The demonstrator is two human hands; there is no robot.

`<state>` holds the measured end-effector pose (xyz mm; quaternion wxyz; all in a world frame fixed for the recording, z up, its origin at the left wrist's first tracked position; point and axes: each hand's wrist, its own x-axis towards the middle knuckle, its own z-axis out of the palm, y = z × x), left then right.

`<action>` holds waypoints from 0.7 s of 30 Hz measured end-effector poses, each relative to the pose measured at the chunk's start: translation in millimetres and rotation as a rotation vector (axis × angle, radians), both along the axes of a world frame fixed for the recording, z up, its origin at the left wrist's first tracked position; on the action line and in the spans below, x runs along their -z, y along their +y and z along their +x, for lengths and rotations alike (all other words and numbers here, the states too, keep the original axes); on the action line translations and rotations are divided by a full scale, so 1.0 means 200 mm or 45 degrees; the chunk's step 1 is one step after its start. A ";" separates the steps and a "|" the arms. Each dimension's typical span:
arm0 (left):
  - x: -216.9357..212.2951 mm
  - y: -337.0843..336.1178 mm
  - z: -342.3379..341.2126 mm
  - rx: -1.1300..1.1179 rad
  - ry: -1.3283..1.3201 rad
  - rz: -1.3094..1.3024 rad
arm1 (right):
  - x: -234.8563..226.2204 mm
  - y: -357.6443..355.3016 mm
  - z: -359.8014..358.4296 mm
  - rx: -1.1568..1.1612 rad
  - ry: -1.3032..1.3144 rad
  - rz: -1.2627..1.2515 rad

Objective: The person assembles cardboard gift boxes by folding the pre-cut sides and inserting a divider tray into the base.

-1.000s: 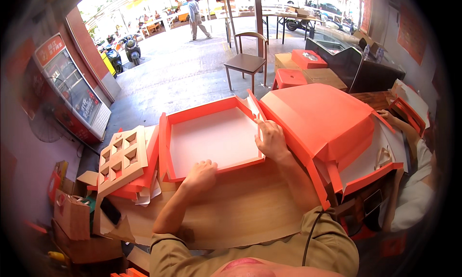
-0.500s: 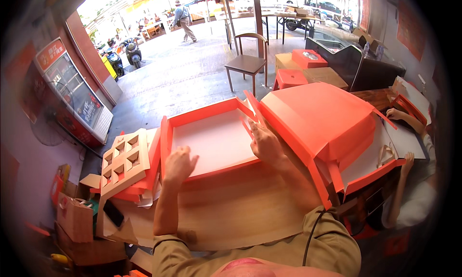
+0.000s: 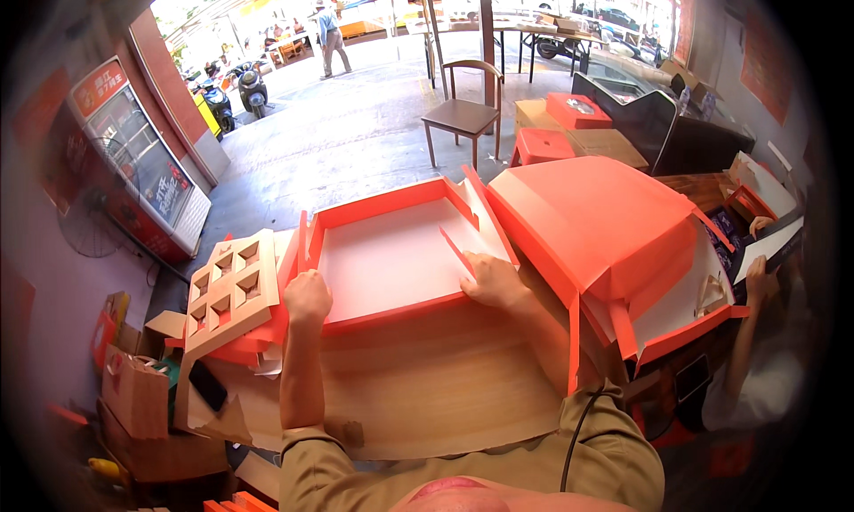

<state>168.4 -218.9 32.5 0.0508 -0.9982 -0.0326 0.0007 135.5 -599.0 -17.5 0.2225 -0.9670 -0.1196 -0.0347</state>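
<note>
A shallow orange-red cardboard box (image 3: 382,256) with a white inside lies on the table in front of me. Its far and near walls stand up, while the right side leans outward with loose flaps. My left hand (image 3: 308,298) is closed around the left wall close to the near corner. At the near right corner, my right hand (image 3: 495,281) has its fingers wrapped over the right side flap (image 3: 458,252). Parts of both grips are hidden behind the knuckles.
Beige cardboard inserts with square holes (image 3: 233,285) lie on the left, beside a phone (image 3: 208,387). A stack of orange box parts (image 3: 596,227) stands right of the box. Farther right, a co-worker's hand (image 3: 756,276) holds a white panel. A chair (image 3: 463,112) stands ahead.
My left hand has moved left and closed on the left wall. My right hand has come nearer to the near right corner, and the right side now leans farther out.
</note>
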 end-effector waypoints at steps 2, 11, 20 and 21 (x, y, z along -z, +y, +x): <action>0.01 0.01 0.01 -0.002 -0.004 -0.011 | -0.09 0.00 0.00 0.021 0.216 -0.084; 0.04 0.08 0.03 0.212 -0.159 -0.254 | -0.16 -0.02 -0.02 0.025 0.417 -0.081; 0.03 0.11 0.07 0.056 0.018 -0.259 | -0.05 -0.03 0.00 -0.018 0.392 -0.146; 0.05 0.13 0.07 0.079 0.016 -0.281 | -0.05 -0.03 0.00 -0.019 0.400 -0.151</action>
